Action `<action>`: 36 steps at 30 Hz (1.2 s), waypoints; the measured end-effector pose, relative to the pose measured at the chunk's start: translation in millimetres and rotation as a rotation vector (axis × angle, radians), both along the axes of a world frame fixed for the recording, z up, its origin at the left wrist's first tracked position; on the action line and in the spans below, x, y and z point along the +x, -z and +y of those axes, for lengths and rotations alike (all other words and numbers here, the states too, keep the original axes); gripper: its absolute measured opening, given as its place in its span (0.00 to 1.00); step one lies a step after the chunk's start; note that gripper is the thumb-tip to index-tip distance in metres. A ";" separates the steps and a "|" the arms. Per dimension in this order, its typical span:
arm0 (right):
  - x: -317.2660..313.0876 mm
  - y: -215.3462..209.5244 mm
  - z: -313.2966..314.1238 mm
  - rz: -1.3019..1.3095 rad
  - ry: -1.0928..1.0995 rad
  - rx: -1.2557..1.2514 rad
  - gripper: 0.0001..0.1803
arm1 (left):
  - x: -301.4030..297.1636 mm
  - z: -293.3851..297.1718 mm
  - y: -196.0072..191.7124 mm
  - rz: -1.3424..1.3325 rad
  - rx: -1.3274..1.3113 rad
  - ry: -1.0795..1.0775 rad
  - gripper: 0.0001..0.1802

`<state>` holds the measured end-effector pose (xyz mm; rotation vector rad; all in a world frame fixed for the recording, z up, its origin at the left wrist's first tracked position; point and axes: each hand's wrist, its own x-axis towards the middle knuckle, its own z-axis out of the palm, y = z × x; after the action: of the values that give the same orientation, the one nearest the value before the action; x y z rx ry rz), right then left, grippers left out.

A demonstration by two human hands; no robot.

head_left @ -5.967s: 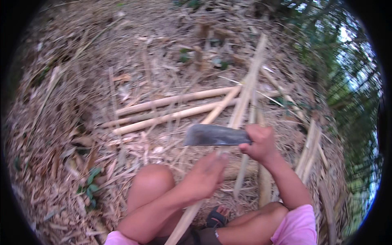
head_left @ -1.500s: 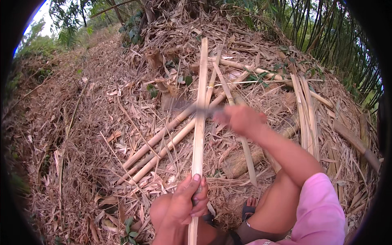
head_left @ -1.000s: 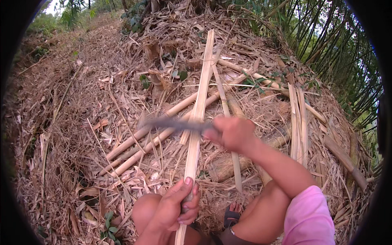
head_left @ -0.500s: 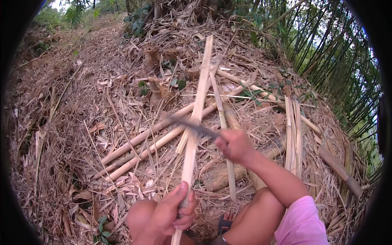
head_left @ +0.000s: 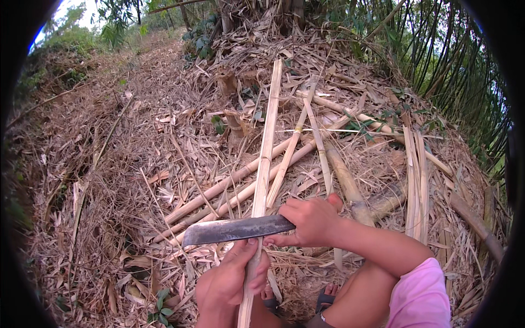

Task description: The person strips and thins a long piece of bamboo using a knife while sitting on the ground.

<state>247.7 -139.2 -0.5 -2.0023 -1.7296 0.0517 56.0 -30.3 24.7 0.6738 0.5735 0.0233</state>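
Blade position has changed: the knife (head_left: 236, 230) now lies flat and crosswise over the near part of the strip (head_left: 264, 164), just above the left hand (head_left: 229, 284). Half a second ago it was raised, angled and clear of the strip, farther from the person. Judged from this, a stroke along the strip has ended close to the gripping hand, or the blade is being set for a new cut; which of the two cannot be told.

Right hand (head_left: 309, 221): fingers closed around the knife handle, blade pointing left, broad side up.

Left hand: fingers wrapped around the near end of the strip, thumb up along it, almost touching the blade's lower edge.

Strip location: centre of the scene, running from the left hand at the near edge away toward the far stumps (head_left: 232, 104). It is long, pale and flat, and lies over the other poles (head_left: 240, 183), which run diagonally from near left to far right.

Differences from earlier frames:
- Six seconds ago the knife was held at a similar height, but the left hand was open and flat on the strip, not closed on it.
- The view has tilted up; more of the far ground and the bamboo stand (head_left: 437, 60) at right now shows.
- The knee in pink cloth (head_left: 421, 298) remains at near right.
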 end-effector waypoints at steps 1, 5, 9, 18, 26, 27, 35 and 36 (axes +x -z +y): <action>-3.2 -4.0 -1.6 0.087 -0.018 -0.022 0.32 | 5.9 -2.5 -2.5 0.051 0.044 -0.055 0.12; -11.7 -15.4 -18.2 0.288 -0.089 -0.058 0.23 | 6.0 8.6 9.0 -0.009 0.154 -0.021 0.11; -14.9 -10.5 -33.8 0.302 -0.155 -0.020 0.25 | 1.8 18.5 22.7 -0.039 0.104 0.001 0.10; -15.0 -5.4 -55.5 0.131 0.052 -0.219 0.30 | 9.8 7.4 9.2 0.045 0.109 -0.004 0.07; -29.8 -5.3 -50.1 0.164 0.070 -0.201 0.27 | 6.0 8.2 11.5 0.027 0.213 -0.038 0.07; -30.8 -6.0 -49.5 0.174 0.067 -0.185 0.27 | 4.2 9.4 12.2 0.018 0.237 -0.031 0.06; -12.2 4.2 -42.2 0.039 0.051 0.070 0.16 | 4.2 5.9 8.2 -0.142 0.066 0.048 0.07; -8.1 3.6 -39.8 0.015 0.056 0.079 0.15 | 5.5 2.8 10.8 -0.144 0.055 0.058 0.07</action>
<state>239.6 -179.0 -4.1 -1.9864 -1.6399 -0.0204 61.5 -27.6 13.9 0.7355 0.4162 0.0332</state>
